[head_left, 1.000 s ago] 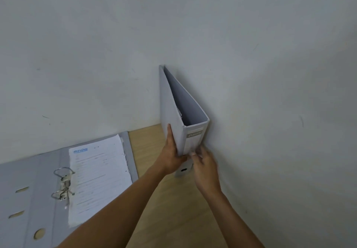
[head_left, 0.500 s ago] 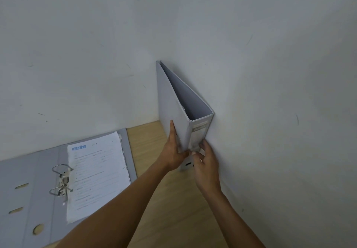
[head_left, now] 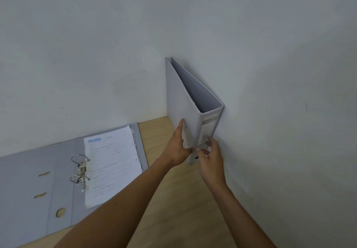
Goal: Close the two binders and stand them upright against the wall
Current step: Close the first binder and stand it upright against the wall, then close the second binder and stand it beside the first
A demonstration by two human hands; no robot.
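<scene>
A closed grey binder (head_left: 181,96) stands upright in the corner, its right cover against the right wall (head_left: 289,93) and its labelled spine facing me. My left hand (head_left: 176,149) grips its lower left cover, thumb pointing up. My right hand (head_left: 211,156) is at the lower spine, fingers spread and only the tips touching. A second grey binder (head_left: 29,170) lies open flat on the wooden table (head_left: 173,199) at the left, with printed sheets (head_left: 112,160) on its right half and its metal rings (head_left: 80,170) open.
Pale walls meet in a corner behind the upright binder. The open binder's far edge runs along the back wall (head_left: 96,54). Bare wood shows between the two binders and under my forearms.
The upright binder has settled closer against the right wall. My right hand's fingers have loosened from the spine and spread. The left hand stays on the cover.
</scene>
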